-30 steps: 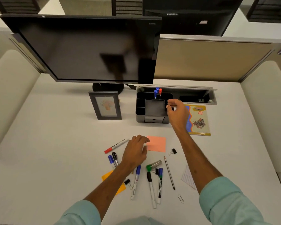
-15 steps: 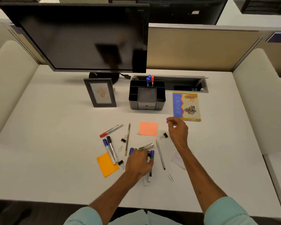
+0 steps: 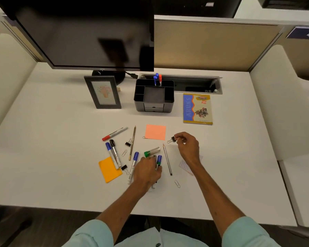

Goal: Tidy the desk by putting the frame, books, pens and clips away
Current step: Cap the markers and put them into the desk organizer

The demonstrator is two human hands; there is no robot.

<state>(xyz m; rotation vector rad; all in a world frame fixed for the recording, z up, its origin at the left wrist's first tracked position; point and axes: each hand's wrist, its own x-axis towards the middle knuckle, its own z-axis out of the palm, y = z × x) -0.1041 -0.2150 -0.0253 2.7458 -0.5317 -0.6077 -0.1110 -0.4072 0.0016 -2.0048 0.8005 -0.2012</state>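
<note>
The right hand (image 3: 187, 147) is at the small black binder clip (image 3: 172, 139), which lies on the white desk (image 3: 61, 157) just right of the pink sticky note (image 3: 155, 132). Thumb and forefinger close narrowly on the clip's black body from the right, and its wire handles point left, away from the palm. I cannot tell whether it is off the surface. The left hand (image 3: 148, 171) is curled down over a bunch of white-barrelled markers (image 3: 159, 160) with blue and green caps. Their long axes run roughly away from the person, caps at the far end, barrel ends poking out under the heel of the hand.

The coming move turns on the black plastic desk organiser (image 3: 154, 98). It stands ahead, beyond the sticky note, slightly left of the right hand and almost in line with the left. The right hand is the nearer of the two. In my judgement the clip goes into one of the small side compartments. The markers would then go upright into the rear slot, where blue and red pens (image 3: 157, 80) already stand. The dark picture frame (image 3: 103, 92) stands left of the organiser, and the blue-and-yellow book (image 3: 197, 109) lies flat to its right.
</note>
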